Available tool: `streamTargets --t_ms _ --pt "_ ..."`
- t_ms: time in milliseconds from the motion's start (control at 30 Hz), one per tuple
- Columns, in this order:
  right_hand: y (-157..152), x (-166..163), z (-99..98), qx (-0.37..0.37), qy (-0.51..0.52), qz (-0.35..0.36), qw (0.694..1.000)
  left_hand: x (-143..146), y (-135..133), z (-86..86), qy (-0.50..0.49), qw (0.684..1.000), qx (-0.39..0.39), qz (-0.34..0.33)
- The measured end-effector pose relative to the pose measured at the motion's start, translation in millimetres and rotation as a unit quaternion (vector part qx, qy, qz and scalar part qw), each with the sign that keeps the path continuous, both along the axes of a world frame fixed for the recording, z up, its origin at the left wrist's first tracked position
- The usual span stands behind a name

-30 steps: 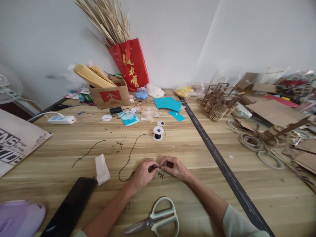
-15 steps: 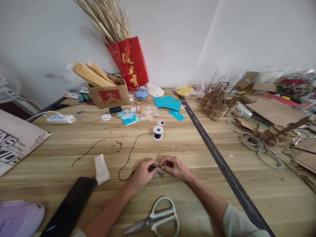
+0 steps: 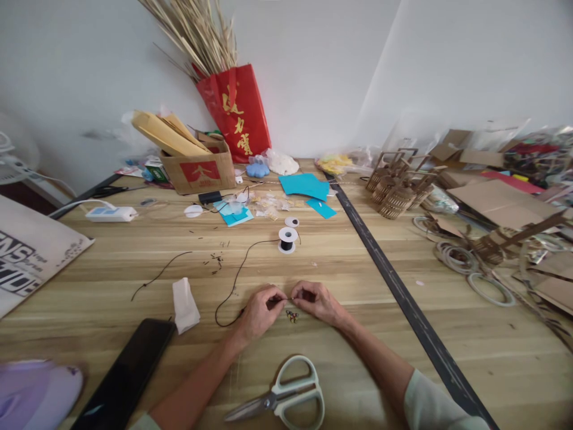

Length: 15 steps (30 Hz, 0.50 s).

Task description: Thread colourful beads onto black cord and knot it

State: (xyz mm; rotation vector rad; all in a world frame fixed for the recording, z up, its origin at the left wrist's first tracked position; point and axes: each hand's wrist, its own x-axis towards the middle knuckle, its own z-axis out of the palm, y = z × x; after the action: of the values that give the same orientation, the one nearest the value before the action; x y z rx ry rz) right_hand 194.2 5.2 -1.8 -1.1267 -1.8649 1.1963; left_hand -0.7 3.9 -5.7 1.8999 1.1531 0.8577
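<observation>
My left hand is closed in a pinch on a black cord, which loops away on the left and runs back to a white spool. Facing it, my right hand pinches a tiny bead at the cord's tip; the fingertips partly hide it. The two hands almost meet just above the table. Right below them lies a small cluster of shiny, dark multicoloured beads. Nearer to me rest scissors with pale green handles, their blades pointing left.
A black phone and a folded white paper lie on the left. A separate knotted cord and dark cord scraps are beyond them. Blue cards lie at the back, small woven baskets at the right.
The hands keep their pinches and have barely moved. The whole view has shifted very slightly; the cord, beads and scissors lie as before.
</observation>
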Motion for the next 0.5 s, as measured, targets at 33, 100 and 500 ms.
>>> streamTargets --t_ms 33,100,500 --pt "0.1 0.1 0.1 -0.001 0.000 -0.001 1.000 0.0 0.1 -0.1 -0.001 1.000 0.002 0.001" --pt "0.3 0.4 0.2 -0.003 0.000 0.000 1.000 -0.2 0.4 -0.1 -0.001 1.000 0.009 0.002" --pt "0.0 0.9 1.5 -0.001 0.004 0.003 1.000 0.3 -0.2 2.7 0.014 1.000 0.013 -0.005"
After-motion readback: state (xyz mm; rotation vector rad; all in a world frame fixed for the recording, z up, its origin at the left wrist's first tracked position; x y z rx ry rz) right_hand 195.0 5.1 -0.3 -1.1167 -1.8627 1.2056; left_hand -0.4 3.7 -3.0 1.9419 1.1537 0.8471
